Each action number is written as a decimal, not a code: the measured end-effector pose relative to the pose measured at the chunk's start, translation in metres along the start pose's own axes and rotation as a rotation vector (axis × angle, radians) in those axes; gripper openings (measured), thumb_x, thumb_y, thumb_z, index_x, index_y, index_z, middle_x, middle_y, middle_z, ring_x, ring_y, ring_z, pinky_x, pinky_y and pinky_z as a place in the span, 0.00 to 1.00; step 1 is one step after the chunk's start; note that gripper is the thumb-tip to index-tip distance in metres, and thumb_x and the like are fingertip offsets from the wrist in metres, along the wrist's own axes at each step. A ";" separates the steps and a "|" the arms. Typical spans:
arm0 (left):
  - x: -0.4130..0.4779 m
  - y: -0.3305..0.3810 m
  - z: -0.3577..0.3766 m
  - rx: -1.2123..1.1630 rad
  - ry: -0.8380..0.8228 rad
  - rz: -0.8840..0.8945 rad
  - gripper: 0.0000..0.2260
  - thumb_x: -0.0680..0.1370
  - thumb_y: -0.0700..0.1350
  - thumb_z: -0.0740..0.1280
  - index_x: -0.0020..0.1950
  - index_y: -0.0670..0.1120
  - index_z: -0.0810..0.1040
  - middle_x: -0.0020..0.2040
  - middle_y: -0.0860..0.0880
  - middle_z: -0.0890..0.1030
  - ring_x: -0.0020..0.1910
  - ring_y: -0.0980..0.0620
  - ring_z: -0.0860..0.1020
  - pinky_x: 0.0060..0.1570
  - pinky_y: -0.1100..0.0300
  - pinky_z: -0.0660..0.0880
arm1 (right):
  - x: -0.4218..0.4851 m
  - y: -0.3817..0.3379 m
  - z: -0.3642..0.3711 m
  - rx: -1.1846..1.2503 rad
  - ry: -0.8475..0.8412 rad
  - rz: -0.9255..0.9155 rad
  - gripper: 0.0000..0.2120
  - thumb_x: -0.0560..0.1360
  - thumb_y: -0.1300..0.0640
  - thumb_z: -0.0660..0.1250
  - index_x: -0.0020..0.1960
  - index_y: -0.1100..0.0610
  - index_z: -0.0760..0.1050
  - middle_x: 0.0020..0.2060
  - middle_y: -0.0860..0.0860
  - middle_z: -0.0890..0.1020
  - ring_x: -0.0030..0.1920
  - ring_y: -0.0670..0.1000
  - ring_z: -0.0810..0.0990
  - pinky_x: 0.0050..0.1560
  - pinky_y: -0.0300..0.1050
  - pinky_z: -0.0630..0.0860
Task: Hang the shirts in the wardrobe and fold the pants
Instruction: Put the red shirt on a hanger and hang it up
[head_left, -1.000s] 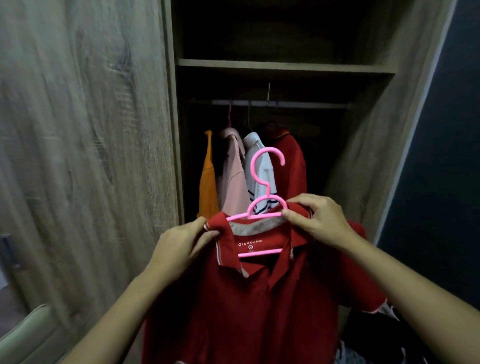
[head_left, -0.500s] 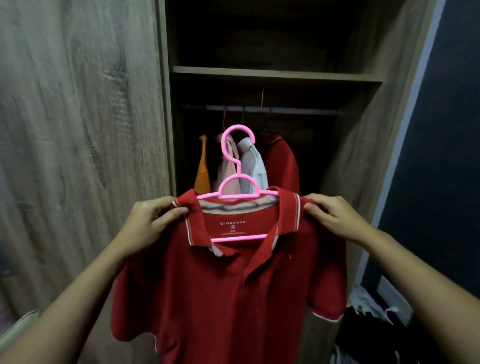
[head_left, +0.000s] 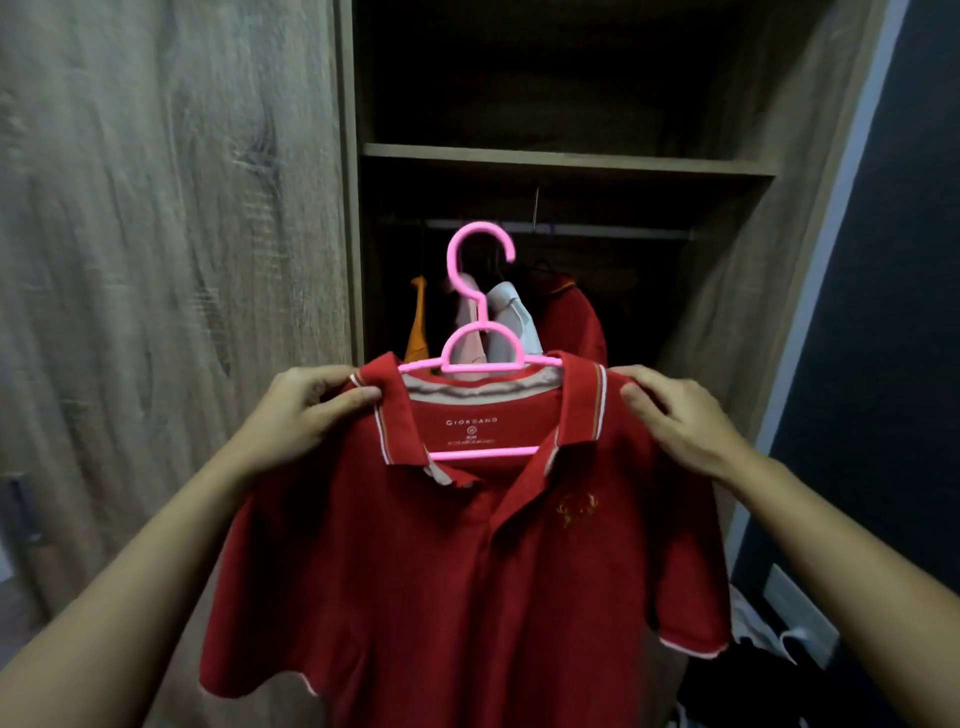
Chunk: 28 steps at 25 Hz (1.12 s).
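Note:
A red polo shirt (head_left: 467, 571) hangs on a pink plastic hanger (head_left: 483, 353) that I hold up in front of the open wardrobe. My left hand (head_left: 306, 410) pinches the shirt's left shoulder beside the collar. My right hand (head_left: 675, 415) grips the right shoulder. The hanger's hook points up, below the wardrobe rail (head_left: 597, 228) and in front of it. Behind the hook, on the rail, hang an orange garment (head_left: 418, 322), a pale pink shirt (head_left: 470, 332), a white shirt (head_left: 514, 317) and another red shirt (head_left: 571, 322).
The wardrobe's wooden door (head_left: 171, 260) stands at my left. A shelf (head_left: 566, 161) runs above the rail. The wardrobe's right wall (head_left: 737, 286) meets a dark wall (head_left: 883, 312). Dark and white clothes (head_left: 753, 670) lie low at the right.
The shirt has been spread wider and lifted. Both hands moved from the collar out to the shoulders, and the hanger's hook rose toward the rail.

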<state>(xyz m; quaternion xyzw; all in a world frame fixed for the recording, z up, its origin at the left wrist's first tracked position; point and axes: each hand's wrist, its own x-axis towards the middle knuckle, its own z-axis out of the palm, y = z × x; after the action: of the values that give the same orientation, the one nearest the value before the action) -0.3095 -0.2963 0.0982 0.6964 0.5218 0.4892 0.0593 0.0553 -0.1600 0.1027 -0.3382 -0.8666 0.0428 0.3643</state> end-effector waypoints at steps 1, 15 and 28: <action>0.003 0.007 -0.001 -0.016 -0.026 0.014 0.07 0.73 0.56 0.67 0.43 0.55 0.82 0.38 0.59 0.82 0.39 0.66 0.75 0.40 0.68 0.73 | 0.005 -0.007 -0.004 -0.013 -0.041 -0.024 0.24 0.71 0.30 0.54 0.58 0.42 0.74 0.47 0.44 0.84 0.49 0.47 0.82 0.52 0.51 0.76; 0.016 0.017 0.013 0.200 -0.198 -0.064 0.21 0.67 0.64 0.67 0.45 0.47 0.81 0.40 0.49 0.84 0.39 0.57 0.80 0.43 0.54 0.77 | 0.002 -0.012 -0.037 0.022 -0.122 0.117 0.32 0.72 0.58 0.70 0.72 0.53 0.61 0.64 0.48 0.68 0.61 0.42 0.67 0.59 0.33 0.66; 0.053 0.088 0.188 0.559 -0.125 -0.106 0.18 0.78 0.61 0.54 0.56 0.49 0.72 0.55 0.41 0.79 0.55 0.36 0.75 0.50 0.49 0.72 | 0.069 0.005 0.057 1.014 0.252 0.777 0.51 0.44 0.23 0.68 0.58 0.51 0.65 0.60 0.49 0.71 0.62 0.51 0.73 0.67 0.55 0.69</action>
<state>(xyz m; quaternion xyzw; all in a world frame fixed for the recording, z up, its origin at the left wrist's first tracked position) -0.1119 -0.2139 0.0868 0.6865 0.6671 0.2788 -0.0772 -0.0147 -0.1035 0.1012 -0.4158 -0.5042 0.5351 0.5354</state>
